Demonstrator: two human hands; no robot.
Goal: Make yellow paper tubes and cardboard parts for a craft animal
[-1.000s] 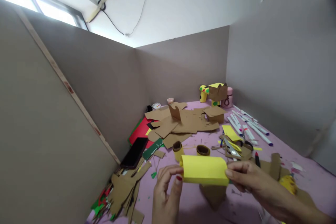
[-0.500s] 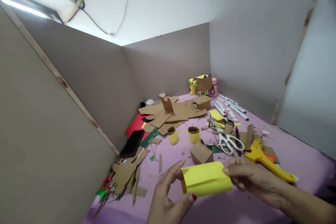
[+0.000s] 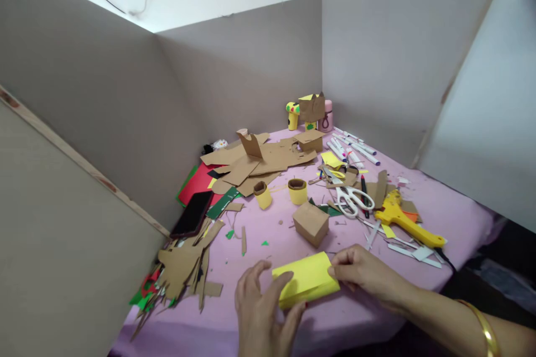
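Note:
A rolled, flattened sheet of yellow paper (image 3: 310,276) lies across the near edge of the table, its overlapping edge along the front. My left hand (image 3: 263,304) holds its left end, one finger bent over the top and the thumb at the lower front. At the right end, my right hand (image 3: 364,273) pinches the corner between thumb and fingers. Just beyond the roll sits a small closed cardboard box (image 3: 311,225). Farther back stand two short cardboard tubes wrapped in yellow, one on the left (image 3: 263,196) and one on the right (image 3: 297,194).
White-handled scissors (image 3: 354,201) and a yellow glue gun (image 3: 408,220) lie to the right among paper strips. Several markers (image 3: 355,148) are behind them. Cardboard scraps (image 3: 184,268) and a phone (image 3: 192,213) lie left. Cardboard sheets (image 3: 276,159) cover the back; grey partitions (image 3: 247,56) surround the table.
The view has tilted down and shifted right. The yellow roll now looks flatter and lower on the table. My left finger has come down onto its top; my right hand still pinches its right end.

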